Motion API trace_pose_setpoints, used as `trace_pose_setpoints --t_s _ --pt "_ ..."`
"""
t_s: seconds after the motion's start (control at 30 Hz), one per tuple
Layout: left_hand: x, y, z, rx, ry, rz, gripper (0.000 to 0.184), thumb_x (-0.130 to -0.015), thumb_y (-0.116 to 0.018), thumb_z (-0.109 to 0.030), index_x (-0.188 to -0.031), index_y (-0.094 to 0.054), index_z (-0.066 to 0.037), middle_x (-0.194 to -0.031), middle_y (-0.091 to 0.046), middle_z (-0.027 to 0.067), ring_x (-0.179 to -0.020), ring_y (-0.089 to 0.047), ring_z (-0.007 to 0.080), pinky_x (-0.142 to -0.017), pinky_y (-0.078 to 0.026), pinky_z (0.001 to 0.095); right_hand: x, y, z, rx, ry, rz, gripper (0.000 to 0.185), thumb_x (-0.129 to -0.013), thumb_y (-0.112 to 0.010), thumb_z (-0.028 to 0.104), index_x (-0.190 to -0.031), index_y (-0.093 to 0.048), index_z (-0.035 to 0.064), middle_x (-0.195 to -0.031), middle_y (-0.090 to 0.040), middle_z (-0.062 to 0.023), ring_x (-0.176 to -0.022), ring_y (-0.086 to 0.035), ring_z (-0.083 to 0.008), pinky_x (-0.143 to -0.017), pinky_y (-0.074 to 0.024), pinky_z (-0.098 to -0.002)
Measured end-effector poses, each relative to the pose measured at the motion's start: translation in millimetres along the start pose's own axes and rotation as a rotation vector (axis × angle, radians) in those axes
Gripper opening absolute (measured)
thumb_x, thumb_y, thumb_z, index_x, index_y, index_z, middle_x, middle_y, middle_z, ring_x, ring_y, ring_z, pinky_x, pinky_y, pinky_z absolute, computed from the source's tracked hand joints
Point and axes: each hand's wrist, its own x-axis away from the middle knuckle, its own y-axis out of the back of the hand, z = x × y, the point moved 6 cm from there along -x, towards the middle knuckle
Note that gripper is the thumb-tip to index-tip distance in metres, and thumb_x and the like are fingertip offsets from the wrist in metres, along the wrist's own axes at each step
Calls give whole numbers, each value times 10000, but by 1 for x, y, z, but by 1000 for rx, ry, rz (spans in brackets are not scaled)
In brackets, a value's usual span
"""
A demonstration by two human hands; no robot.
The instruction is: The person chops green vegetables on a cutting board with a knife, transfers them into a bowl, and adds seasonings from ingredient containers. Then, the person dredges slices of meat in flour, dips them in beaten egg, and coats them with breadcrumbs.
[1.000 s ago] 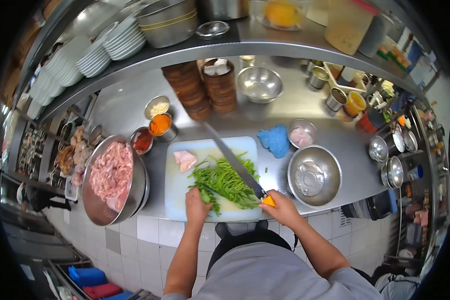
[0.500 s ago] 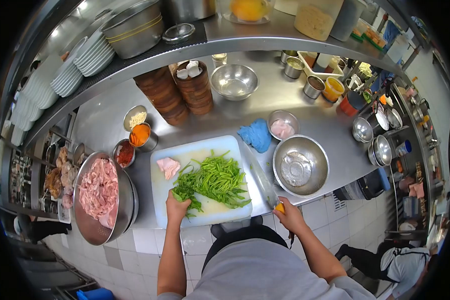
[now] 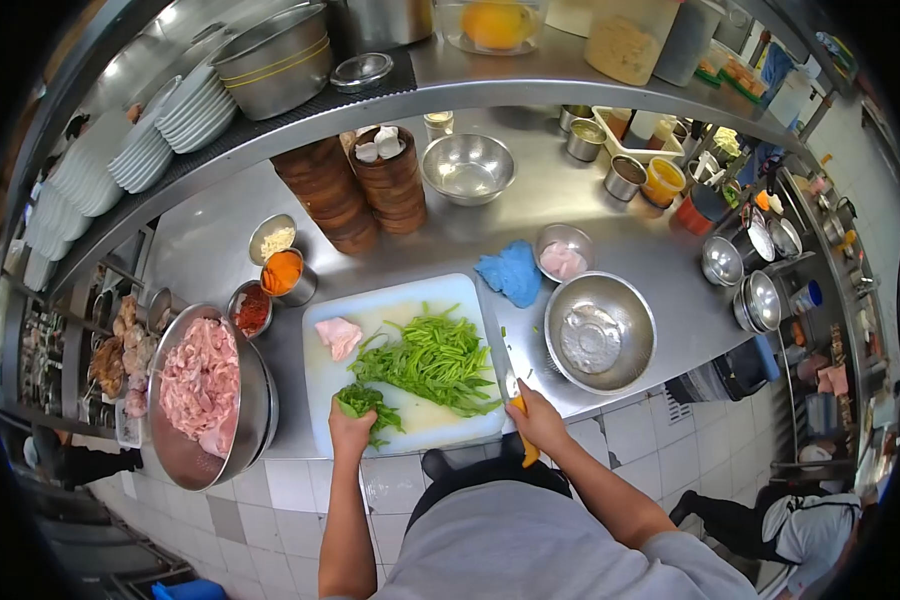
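Note:
A white cutting board (image 3: 330,400) lies near the counter's front edge, with a pile of cut greens (image 3: 435,360) on it and a pink piece of meat (image 3: 339,338) at its upper left. My left hand (image 3: 350,425) is closed around a leafy bunch of greens (image 3: 368,403) at the board's lower left. At the lower right, my right hand (image 3: 538,415) grips the yellow handle of a knife (image 3: 511,383). Its blade points away from me along the board's right edge and shows only in part. A blue cloth (image 3: 509,273) lies above the board's right corner.
A large bowl of raw meat (image 3: 202,385) stands at the left, near small containers of orange slices (image 3: 283,271) and red seasoning (image 3: 251,308). Metal bowls (image 3: 600,333) stand at the right. Wooden stacks (image 3: 330,195) rise behind, under a shelf (image 3: 530,92). Another person (image 3: 805,525) is at the lower right.
The knife has moved off the greens to the board's right side, and its handle now points back toward me. My left hand has moved slightly down, with the leafy bunch apart from the pile.

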Motion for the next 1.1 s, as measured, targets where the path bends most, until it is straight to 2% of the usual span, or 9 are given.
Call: trace_pose_setpoints --t_s 0.07,0.13,0.2,0.3,0.53,0.7,0.83,0.93,1.1 --pt "3 2 0 -6 -11 -4 412 -702 -735 -57 -1065 -555 12 -910 -685 133 -812 -656 218 -759 -517 337 -10 12 12 59 -79 44 564 -926 -572 344 -1390 -454 46 -1077 -574 -193 -996 -590 -369 -848 -489 -439" --pt "6 4 1 -12 -22 -9 404 -709 -734 -55 -1064 -554 11 -913 -682 129 -814 -651 211 -761 -514 333 -22 21 13 158 47 -40 487 -930 -578 284 -1321 -519 -1 -1016 -560 -199 -925 -582 -376 -819 -481 -419" --pt "8 5 1 20 -35 -28 405 -706 -731 -40 -1063 -546 10 -928 -676 119 -825 -642 199 -768 -510 324 -35 32 8 132 27 -63 409 -920 -574 227 -1255 -565 -8 -1051 -562 -209 -963 -578 -388 -833 -480 -431" --pt "11 9 3 46 -31 -26 417 -706 -724 -21 -1077 -538 7 -931 -668 107 -825 -634 193 -769 -506 319 -49 45 8 209 4 -81 381 -800 -588 34 -1181 -599 29 -1103 -567 -224 -1041 -572 -391 -870 -479 -444" --pt "25 17 0 88 9 -47 418 -716 -719 -10 -1086 -527 2 -931 -652 99 -828 -622 184 -770 -501 307 -100 21 -8 97 139 -2 350 -780 -599 -8 -1128 -604 32 -1086 -570 -231 -971 -598 -396 -841 -495 -438" --pt "33 22 2 156 22 -36 421 -729 -723 -18 -1099 -522 -1 -963 -652 95 -851 -620 174 -780 -500 303 -134 31 18 55 234 -202 294 -784 -601 -22 -1061 -658 58 -1009 -570 -217 -928 -600 -393 -825 -502 -444" --pt "38 28 8 99 37 -57 422 -735 -724 -15 -1106 -522 -3 -966 -652 91 -853 -621 173 -785 -500 302 -142 30 16 79 197 -147 288 -779 -609 -18 -1042 -680 75 -1001 -565 -216 -933 -599 -388 -827 -502 -442" --pt "41 31 7 121 33 -91 413 -736 -721 -12 -1101 -526 -5 -956 -650 82 -845 -620 170 -784 -499 302 -139 31 17 91 255 -186 248 -759 -616 -17 -990 -679 48 -964 -575 -213 -907 -607 -384 -822 -506 -434" --pt "50 36 -19 145 51 -88 379 -767 -692 0 -1116 -543 -10 -1006 -628 70 -892 -604 167 -817 -486 304 -137 28 5 152 155 -173 114 -701 -614 -34 -801 -642 12 -864 -593 -209 -822 -614 -382 -797 -511 -436"
